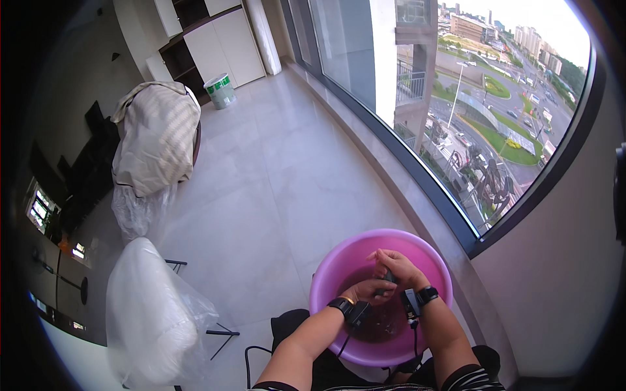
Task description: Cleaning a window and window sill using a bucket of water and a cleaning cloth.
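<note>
Right before me stands a pink plastic basin [326,276] with murky brownish water [376,327] in it. Over the basin my hands meet around a small dark grey piece, perhaps a cloth [388,277], mostly hidden by the fingers. My left hand [364,291] grips its lower end. From the right, my right hand [398,266] closes around the upper part. Each wrist wears a black strap with a small black device [410,302] and a cable.
A wide window [342,97] with a low sill runs along the right. To the left are a chair [146,313] wrapped in clear plastic and a seat under a beige cover [156,132]. A paint bucket [220,91] stands by white cabinets [225,49] on the tiled floor [254,195].
</note>
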